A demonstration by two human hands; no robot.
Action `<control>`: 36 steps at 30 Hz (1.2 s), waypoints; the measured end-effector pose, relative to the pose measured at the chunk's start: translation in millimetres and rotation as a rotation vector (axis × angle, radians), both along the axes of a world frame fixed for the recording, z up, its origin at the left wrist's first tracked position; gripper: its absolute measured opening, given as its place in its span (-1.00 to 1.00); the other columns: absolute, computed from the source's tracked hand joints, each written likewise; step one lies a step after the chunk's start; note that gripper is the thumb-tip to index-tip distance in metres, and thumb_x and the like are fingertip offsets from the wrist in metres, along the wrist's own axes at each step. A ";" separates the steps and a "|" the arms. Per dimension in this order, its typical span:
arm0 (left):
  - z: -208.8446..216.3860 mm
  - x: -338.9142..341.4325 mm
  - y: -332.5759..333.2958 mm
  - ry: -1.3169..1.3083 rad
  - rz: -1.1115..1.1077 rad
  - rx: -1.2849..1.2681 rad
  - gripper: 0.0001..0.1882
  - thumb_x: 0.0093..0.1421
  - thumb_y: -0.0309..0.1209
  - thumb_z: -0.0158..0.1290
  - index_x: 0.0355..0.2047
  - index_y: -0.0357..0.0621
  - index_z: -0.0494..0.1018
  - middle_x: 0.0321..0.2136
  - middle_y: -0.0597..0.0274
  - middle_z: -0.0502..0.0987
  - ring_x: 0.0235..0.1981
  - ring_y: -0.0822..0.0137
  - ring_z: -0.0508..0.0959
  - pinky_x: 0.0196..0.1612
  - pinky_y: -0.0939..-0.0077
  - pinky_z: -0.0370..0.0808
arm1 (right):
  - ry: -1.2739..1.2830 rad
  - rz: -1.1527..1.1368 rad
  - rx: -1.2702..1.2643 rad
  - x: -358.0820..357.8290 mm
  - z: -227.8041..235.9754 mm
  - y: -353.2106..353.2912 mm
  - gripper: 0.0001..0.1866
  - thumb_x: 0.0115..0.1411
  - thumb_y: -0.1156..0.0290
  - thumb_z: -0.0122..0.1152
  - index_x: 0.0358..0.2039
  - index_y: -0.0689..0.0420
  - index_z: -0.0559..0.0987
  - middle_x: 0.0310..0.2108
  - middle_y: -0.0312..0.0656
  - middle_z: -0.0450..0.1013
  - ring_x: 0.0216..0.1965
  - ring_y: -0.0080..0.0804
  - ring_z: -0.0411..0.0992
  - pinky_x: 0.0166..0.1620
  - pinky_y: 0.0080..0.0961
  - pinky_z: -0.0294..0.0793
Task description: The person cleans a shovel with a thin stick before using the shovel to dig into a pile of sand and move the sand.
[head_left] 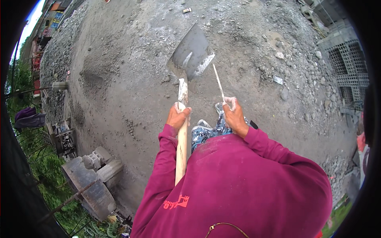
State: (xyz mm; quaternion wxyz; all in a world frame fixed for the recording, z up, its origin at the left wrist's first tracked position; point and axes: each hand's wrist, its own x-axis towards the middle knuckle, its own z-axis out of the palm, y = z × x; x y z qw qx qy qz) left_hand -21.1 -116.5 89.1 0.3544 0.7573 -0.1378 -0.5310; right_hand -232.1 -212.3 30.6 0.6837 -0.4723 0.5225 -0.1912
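Observation:
My left hand (178,117) is wrapped round the wooden handle of a shovel (194,51), just below its metal socket. The handle runs down along my left side, and its lower end is hidden by my sleeve and shirt. The grey blade points away from me over the ground, with pale residue on its right edge. Between the thumb and fingers of my right hand (235,117) is a thin pale stick (218,81), pointing up toward the blade's right corner without visibly touching it. Whitish dust coats the fingers.
Gravelly ground (131,99) spreads around my feet, with loose stones (284,93) to the right. Concrete blocks (347,63) are stacked at far right. A round metal drum-like object (89,188) and broken blocks lie at lower left. A small wrapper (278,80) lies among the stones.

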 end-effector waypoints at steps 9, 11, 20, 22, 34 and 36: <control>7.9 -6.8 -1.6 0.041 -0.001 -0.086 -0.64 0.07 -0.32 0.14 -0.25 -0.23 0.25 -0.64 0.21 0.42 -0.76 0.37 0.42 -0.71 0.48 0.37 | 0.222 -0.051 -0.179 56.3 -73.7 -89.4 -0.70 0.17 0.35 0.07 -0.12 0.22 0.40 -0.36 0.06 0.46 -0.36 -0.16 0.47 -0.25 -0.32 0.43; 11.6 -0.3 8.8 0.054 0.013 -0.047 -0.54 0.02 -0.19 0.20 -0.24 -0.21 0.25 -0.67 0.24 0.39 -0.79 0.42 0.40 -0.75 0.53 0.34 | 0.167 -0.014 -0.276 49.2 -55.9 -78.7 -0.71 0.18 0.35 0.07 -0.13 0.22 0.40 -0.37 0.05 0.46 -0.38 -0.18 0.46 -0.26 -0.31 0.43; 9.9 5.9 20.3 0.132 0.058 -0.032 -0.58 0.04 -0.23 0.18 -0.25 -0.19 0.26 -0.66 0.23 0.40 -0.78 0.40 0.40 -0.72 0.49 0.34 | 0.176 0.103 -0.339 37.4 -54.5 -25.6 -0.71 0.18 0.35 0.08 -0.12 0.21 0.40 -0.43 -0.04 0.48 -0.41 -0.30 0.46 -0.28 -0.34 0.45; 7.1 6.8 22.2 0.128 0.054 -0.008 -0.59 0.03 -0.24 0.18 -0.25 -0.19 0.26 -0.66 0.22 0.40 -0.78 0.40 0.40 -0.72 0.50 0.33 | 0.207 0.059 -0.372 45.0 -74.3 -54.9 -0.70 0.18 0.34 0.09 -0.12 0.22 0.39 -0.43 -0.07 0.48 -0.42 -0.30 0.46 -0.28 -0.33 0.45; -60.3 86.7 106.0 -0.860 -0.236 0.221 -0.49 -0.01 -0.36 0.11 -0.07 -0.28 0.22 -0.35 -0.26 0.51 -0.27 -0.23 0.53 -0.22 -0.04 0.45 | -0.825 -0.052 -0.449 69.8 193.8 -16.7 -0.44 0.31 0.09 0.04 0.06 0.37 0.35 -0.73 -0.47 0.24 -0.69 -0.79 0.18 -0.64 -0.70 0.21; -64.3 102.9 118.5 -0.806 -0.202 0.298 -0.45 -0.02 -0.37 0.11 -0.03 -0.28 0.20 -0.29 -0.31 0.50 -0.18 -0.30 0.49 -0.13 -0.10 0.41 | -0.836 -0.042 -0.589 94.4 190.5 11.5 -0.47 0.34 0.08 -0.04 0.02 0.36 0.40 -0.74 -0.47 0.23 -0.69 -0.77 0.18 -0.63 -0.67 0.19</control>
